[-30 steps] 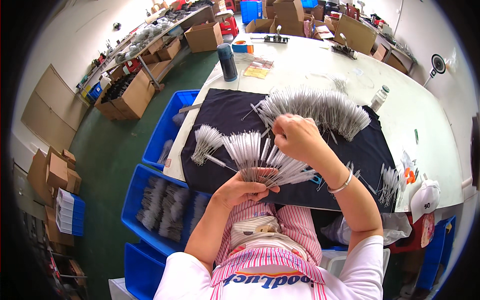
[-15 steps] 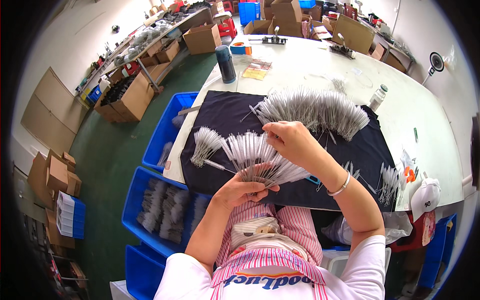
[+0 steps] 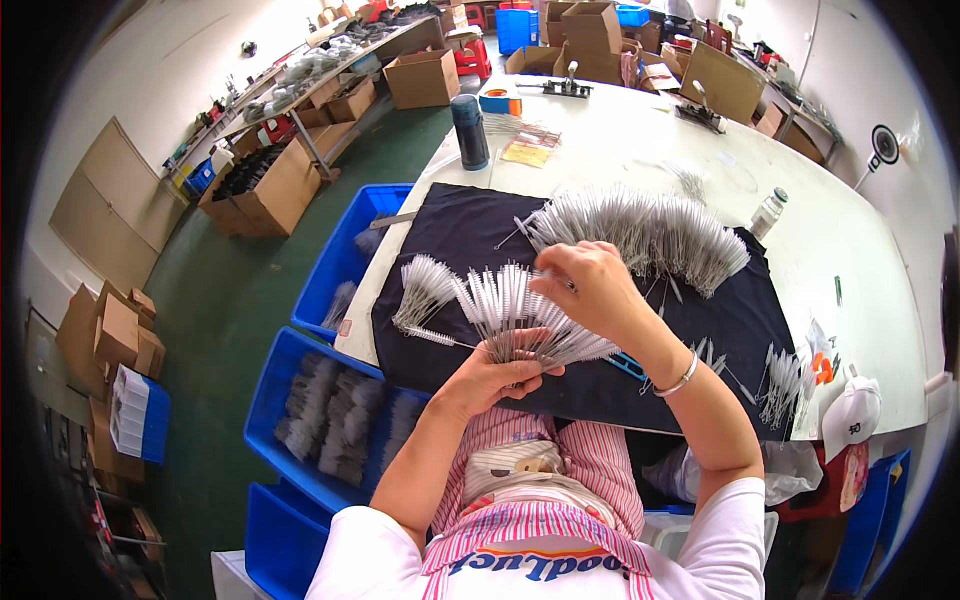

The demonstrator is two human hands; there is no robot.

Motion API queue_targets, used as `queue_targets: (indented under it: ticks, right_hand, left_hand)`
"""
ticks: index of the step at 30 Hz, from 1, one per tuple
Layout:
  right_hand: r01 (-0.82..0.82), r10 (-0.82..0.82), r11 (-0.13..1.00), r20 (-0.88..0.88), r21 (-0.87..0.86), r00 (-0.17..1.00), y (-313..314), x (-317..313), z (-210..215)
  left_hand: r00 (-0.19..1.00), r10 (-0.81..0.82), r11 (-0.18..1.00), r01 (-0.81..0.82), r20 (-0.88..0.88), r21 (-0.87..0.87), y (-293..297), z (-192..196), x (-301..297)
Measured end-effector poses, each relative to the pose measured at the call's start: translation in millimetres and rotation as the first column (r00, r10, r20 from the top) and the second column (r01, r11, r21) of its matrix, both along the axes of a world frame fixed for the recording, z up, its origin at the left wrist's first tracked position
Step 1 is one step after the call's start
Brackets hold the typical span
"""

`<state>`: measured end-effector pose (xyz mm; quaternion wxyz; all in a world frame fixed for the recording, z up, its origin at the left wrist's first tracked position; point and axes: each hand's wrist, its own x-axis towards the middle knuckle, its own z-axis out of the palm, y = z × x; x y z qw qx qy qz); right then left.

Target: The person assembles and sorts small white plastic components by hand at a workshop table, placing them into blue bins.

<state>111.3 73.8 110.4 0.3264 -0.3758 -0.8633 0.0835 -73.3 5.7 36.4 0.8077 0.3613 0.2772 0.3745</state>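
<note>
My left hand is closed around the wire stems of a fanned bunch of small white bristle brushes, held above the dark cloth. Over the right side of that fan is my right hand, its fingers bent in at the bristle ends. Motion blurs those fingertips, and whether they pinch a brush is hidden. A smaller pile of brushes lies left of the fan. Beyond my hands stretches a long, dense heap of brushes. A few loose ones lie at the right edge of the cloth.
The dark cloth covers the near part of a white table. A dark bottle and a glass jar stand there. Blue bins holding grey brush bundles sit at the left. A white cap hangs at the right edge.
The view has shifted slightly, so the table appears a little further right. My right hand's fingers have moved a little over the fan; the left keeps its hold on the stems.
</note>
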Motion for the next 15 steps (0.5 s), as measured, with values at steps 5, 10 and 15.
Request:
queue_targets:
  ticks: [5, 10, 15]
  right_hand:
    - [-0.018, -0.020, 0.988, -0.245, -0.151, 0.969, 3, -5, 0]
    - [-0.098, 0.113, 0.981, -0.081, 0.168, 0.990, -1, -12, 1]
    - [0.049, -0.050, 0.995, -0.001, 0.087, 0.999, 1, -3, -1]
  left_hand:
    - [1.000, 0.005, 1.000, -0.005, -0.022, -0.005, 1, -1, 2]
    - [0.999, -0.014, 1.000, 0.014, -0.033, 0.012, 2, -3, 3]
    - [0.999, -0.005, 1.000, 0.006, 0.037, -0.013, 0, 0, 1]
